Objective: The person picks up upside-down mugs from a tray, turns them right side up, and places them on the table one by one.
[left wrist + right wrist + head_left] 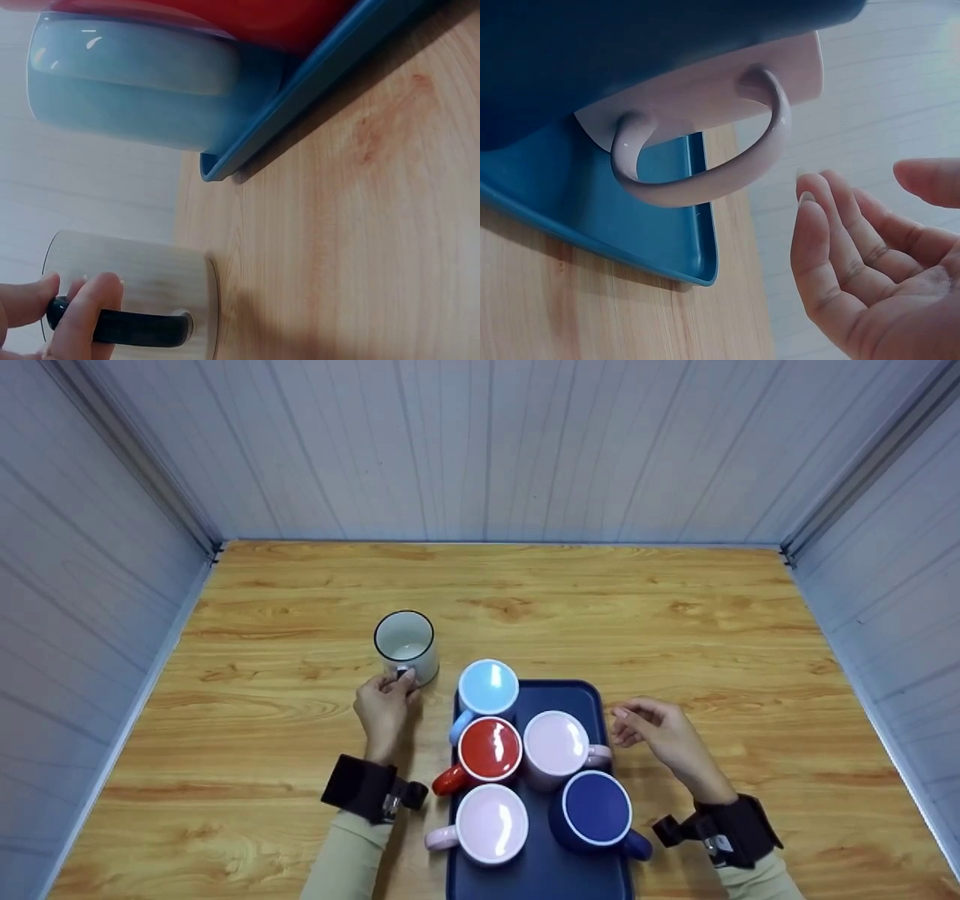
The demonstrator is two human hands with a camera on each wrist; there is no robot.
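Note:
My left hand (383, 709) pinches the dark handle (142, 328) of a white mug (406, 642) with a black rim, upright left of the tray. Thumb and fingers curl around the handle's upper end in the left wrist view. My right hand (657, 733) hovers beside the tray's right edge with loosely bent fingers and nothing in them. Nearest to it is a pink mug (555, 744), whose handle (705, 184) points toward that hand. The dark blue tray (547, 877) also bears a light blue mug (489, 688), a red mug (490, 748), a second pink mug (492, 824) and a navy mug (597, 808).
The wood-grain table (285, 660) meets a pale panelled wall (487, 450) at the back, with more panels at both sides. Handles of the red mug and the second pink mug stick out past the tray's left edge; the navy one's passes the right edge.

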